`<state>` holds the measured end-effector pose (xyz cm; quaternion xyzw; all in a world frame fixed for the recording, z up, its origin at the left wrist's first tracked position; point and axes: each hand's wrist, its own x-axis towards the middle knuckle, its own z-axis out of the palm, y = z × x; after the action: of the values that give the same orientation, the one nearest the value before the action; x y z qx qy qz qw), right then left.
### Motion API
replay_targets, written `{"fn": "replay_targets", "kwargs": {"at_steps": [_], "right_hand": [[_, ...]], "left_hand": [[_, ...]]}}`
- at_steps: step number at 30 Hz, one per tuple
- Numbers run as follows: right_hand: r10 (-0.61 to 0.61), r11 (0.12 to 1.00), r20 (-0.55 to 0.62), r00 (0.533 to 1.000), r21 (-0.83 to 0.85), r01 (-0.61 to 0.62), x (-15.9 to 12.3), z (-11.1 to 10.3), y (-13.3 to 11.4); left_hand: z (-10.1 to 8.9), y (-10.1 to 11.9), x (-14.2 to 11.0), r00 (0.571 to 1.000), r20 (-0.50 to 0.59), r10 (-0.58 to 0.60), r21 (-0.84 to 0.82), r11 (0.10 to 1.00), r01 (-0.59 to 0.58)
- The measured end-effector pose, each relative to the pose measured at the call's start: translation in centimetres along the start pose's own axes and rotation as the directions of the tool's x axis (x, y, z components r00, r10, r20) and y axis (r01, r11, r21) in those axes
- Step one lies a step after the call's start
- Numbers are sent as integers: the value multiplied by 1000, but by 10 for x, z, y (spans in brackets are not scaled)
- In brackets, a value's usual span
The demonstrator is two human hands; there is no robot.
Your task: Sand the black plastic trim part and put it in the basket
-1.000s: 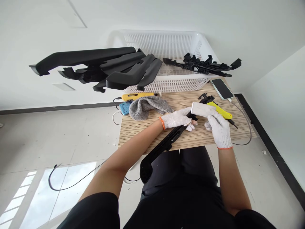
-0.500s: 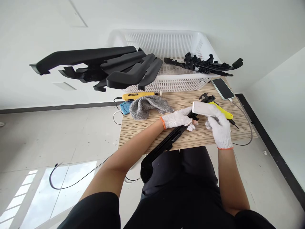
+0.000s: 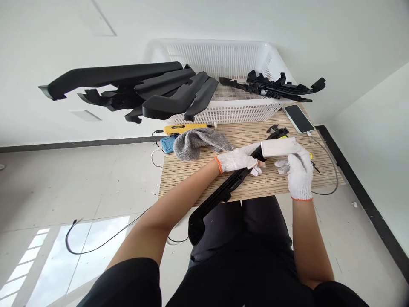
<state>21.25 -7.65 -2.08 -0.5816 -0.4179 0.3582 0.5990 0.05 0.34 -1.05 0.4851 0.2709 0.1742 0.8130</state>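
My left hand point(image 3: 241, 159), in a white knit glove with an orange cuff, is closed around the upper end of a long black plastic trim piece point(image 3: 220, 194). The piece slants down over the table edge, its curved end above my lap. My right hand point(image 3: 298, 170), gloved likewise, grips a flat white rectangular block point(image 3: 277, 147) just right of the trim's upper end; whether they touch I cannot tell. Behind that hand lie a black tool point(image 3: 278, 131), perhaps a caliper, and a yellow-handled tool point(image 3: 311, 156), both mostly covered.
A white slotted basket point(image 3: 223, 111) stands at the back, black trim pieces point(image 3: 169, 102) overhanging its left and slimmer black parts point(image 3: 271, 88) at its right. On the table point(image 3: 179, 179) are a grey cloth point(image 3: 200, 143), a yellow tool point(image 3: 185, 128), a blue device point(image 3: 168, 144) and a cabled phone point(image 3: 299, 119).
My right hand has turned the white block, which has shifted slightly right and now shows a broader face. More of the yellow-handled tool is covered. The left hand and trim piece stay put.
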Motion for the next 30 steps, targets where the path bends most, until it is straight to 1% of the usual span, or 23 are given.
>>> {"fn": "replay_targets", "kwargs": {"at_steps": [2, 5, 8, 9, 10, 13, 14, 17, 18, 21, 22, 25, 26, 29, 30], "right_hand": [[9, 999, -9, 1000, 49, -9, 2, -1, 3], [64, 998, -16, 998, 4, -64, 4, 1, 3], [60, 998, -142, 988, -17, -63, 4, 3, 0], [56, 998, -170, 984, -5, -58, 4, 3, 0], [56, 998, -172, 983, 2, -56, 4, 4, -1], [89, 995, -63, 994, -30, -91, 3, 3, -1], [96, 994, -54, 994, -37, -98, 3, 2, -1], [77, 997, -142, 987, -5, -79, 2, 2, -2], [75, 997, -151, 986, -1, -76, 2, 2, -2], [113, 992, -55, 992, -43, -116, 0, 2, -5], [124, 991, -41, 991, -53, -126, 0, 2, -6], [113, 993, -98, 989, -30, -116, -1, 1, -6], [108, 994, -98, 989, -23, -111, -1, 0, -6], [113, 993, -19, 993, -32, -113, 0, 0, -5], [109, 994, -10, 994, -26, -109, 0, 0, -6]], "left_hand": [[1, 1, 0, 1000, -9, -10, 2, 1000, 10], [-2, -2, 1, 1000, 6, -16, -25, 1000, 16], [-5, -4, 2, 1000, 23, -15, -32, 999, 16], [-5, -5, 2, 1000, 25, -12, -31, 999, 13], [-5, -5, 2, 1000, 25, -9, -26, 1000, 9], [-4, -3, 1, 1000, 22, 0, -18, 1000, 1], [-4, -3, 1, 1000, 19, -3, -19, 1000, 3], [-4, -4, 1, 1000, 21, -11, -26, 1000, 12], [-5, -4, 2, 1000, 22, -12, -26, 1000, 13], [-5, -5, 2, 1000, 25, -10, -28, 1000, 11], [-4, -4, 1, 1000, 23, -10, -28, 1000, 11], [-1, 0, -1, 1000, 1, -13, -10, 1000, 13], [1, 1, -1, 1000, -8, -12, -2, 1000, 12], [1, 1, -1, 1000, -14, -5, -4, 1000, 5], [0, 0, -1, 1000, -6, -4, -14, 1000, 4]]}}
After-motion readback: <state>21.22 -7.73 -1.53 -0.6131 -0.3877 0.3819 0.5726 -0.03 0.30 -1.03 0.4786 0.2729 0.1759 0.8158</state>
